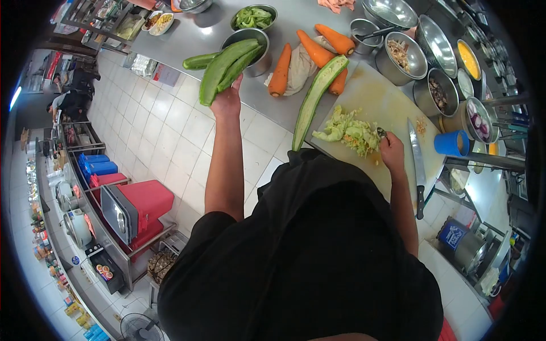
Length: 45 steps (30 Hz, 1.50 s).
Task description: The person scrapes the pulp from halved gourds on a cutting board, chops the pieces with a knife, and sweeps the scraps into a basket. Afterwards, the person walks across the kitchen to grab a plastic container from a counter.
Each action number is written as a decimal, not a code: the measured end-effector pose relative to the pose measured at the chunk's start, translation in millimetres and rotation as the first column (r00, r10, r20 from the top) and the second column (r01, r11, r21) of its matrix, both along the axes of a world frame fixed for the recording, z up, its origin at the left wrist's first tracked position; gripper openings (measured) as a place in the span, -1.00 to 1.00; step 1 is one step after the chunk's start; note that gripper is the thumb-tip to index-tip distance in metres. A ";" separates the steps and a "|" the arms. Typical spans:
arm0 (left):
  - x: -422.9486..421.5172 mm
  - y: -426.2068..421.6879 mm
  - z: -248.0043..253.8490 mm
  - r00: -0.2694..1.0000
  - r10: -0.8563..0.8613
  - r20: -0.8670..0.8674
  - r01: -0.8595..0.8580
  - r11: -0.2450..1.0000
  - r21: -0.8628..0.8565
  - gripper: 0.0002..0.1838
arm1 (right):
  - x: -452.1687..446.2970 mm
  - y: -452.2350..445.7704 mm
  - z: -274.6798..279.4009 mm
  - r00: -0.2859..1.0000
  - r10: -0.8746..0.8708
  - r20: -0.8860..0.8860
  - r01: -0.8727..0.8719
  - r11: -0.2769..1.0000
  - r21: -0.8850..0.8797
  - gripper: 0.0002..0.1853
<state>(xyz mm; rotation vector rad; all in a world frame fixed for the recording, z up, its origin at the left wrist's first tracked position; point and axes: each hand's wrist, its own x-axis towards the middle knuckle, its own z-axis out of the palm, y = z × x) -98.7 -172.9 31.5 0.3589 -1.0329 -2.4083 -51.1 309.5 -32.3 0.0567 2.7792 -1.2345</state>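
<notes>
My left hand (pixel 227 101) reaches forward and is closed round the lower side of long green cucumber pieces (pixel 227 68), which lie beside and partly over the rim of a metal pot (pixel 263 61). My right hand (pixel 391 149) rests at the cutting board (pixel 384 94) and grips a metal spoon (pixel 381 132). Pale green scooped pulp (pixel 352 132) is heaped beside the spoon. A hollowed cucumber half (pixel 316 102), inner side up, lies across the board's left edge. To the right of my right hand is a long knife (pixel 417 153) with a black handle.
Several carrots (pixel 280 71) lie on a cloth (pixel 298 71) behind the board. A bowl of sliced green vegetable (pixel 253 18) stands farther back. Metal bowls of ingredients (pixel 401 57) and a blue cup (pixel 452 143) line the right. Other people (pixel 71 102) are far off at left.
</notes>
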 end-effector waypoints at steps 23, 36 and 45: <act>51.8 129.8 -97.7 0.856 -0.067 0.513 0.507 0.304 -0.806 -0.35 | 0.9 10.2 12.4 1.000 -0.008 0.028 0.009 0.998 -0.068 -0.82; 32.2 165.3 -43.3 0.872 -0.028 0.489 0.488 0.129 -0.863 -0.27 | 5.2 -0.9 17.6 0.999 0.012 -0.044 -0.018 0.992 -0.121 -0.79; -5.4 214.8 -72.6 0.739 -0.192 0.645 0.654 -0.020 -0.756 -0.30 | -105.9 -48.7 55.7 1.000 0.000 0.008 -0.004 0.863 0.505 -0.73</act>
